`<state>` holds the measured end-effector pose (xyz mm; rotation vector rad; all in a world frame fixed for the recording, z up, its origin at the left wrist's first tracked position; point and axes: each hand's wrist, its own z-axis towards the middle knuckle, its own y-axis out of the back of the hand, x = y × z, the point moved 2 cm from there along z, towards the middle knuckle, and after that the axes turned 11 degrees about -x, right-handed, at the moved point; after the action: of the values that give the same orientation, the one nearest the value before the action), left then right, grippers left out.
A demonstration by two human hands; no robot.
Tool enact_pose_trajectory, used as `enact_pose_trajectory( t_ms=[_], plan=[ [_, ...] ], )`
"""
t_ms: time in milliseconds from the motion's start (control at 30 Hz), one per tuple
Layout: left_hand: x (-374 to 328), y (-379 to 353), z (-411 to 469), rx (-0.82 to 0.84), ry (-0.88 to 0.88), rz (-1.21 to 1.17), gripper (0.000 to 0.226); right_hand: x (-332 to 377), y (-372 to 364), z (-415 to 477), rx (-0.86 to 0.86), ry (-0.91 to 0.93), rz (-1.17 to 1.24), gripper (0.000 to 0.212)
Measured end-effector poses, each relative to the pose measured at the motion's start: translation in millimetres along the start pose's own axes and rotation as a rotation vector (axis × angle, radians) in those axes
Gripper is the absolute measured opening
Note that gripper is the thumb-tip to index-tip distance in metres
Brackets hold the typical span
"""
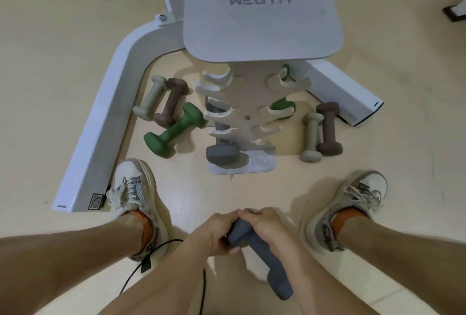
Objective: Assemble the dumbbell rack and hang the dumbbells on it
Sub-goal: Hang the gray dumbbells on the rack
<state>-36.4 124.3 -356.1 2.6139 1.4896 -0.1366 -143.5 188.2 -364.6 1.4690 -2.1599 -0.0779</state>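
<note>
Floor (pixel 63 67): eight dumbbells (pixel 174 129), one rack (pixel 242 115).

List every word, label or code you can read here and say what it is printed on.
"WEGYM": dark letters on the grey square padded seat.
QR-style sticker on the end of the white curved metal frame bar: too small to read.
Small dark mark on the white straight frame bar: unreadable.

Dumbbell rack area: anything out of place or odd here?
Mostly loose weights. The rack stands upright, but its visible hooks look empty, while pairs of dumbbells lie on the floor either side; the green dumbbell lies askew against its left side. Both hands, left hand and right hand, grip a grey dumbbell.
</note>
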Motion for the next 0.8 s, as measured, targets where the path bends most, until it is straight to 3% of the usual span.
enact_pose_trajectory(
  t_ms=[67, 200, 400, 667, 800],
  plan=[
    [-12, -6, -16, -0.002, -0.090, -0.024, 0.032, 8, 16, -1, -0.037, -0.015, 0.100, 0.056],
    [-38, -21, -41, -0.006, -0.301, -0.052, 0.036, 31, 64, -17, -0.147, -0.020, 0.278, 0.017],
    [-46, -43, -69, 0.054, -0.483, 0.243, 0.044, 23, 88, -25, -0.126, -0.159, 0.548, 0.050],
    [-37, -44, -76, 0.065, -0.453, 0.314, 0.050, 29, 93, -42, 0.045, -0.227, 0.432, 0.051],
    [-24, -45, -77, 0.140, -0.357, 0.267, 0.061, 29, 96, -40, 0.004, -0.186, 0.201, 0.052]
  ],
)
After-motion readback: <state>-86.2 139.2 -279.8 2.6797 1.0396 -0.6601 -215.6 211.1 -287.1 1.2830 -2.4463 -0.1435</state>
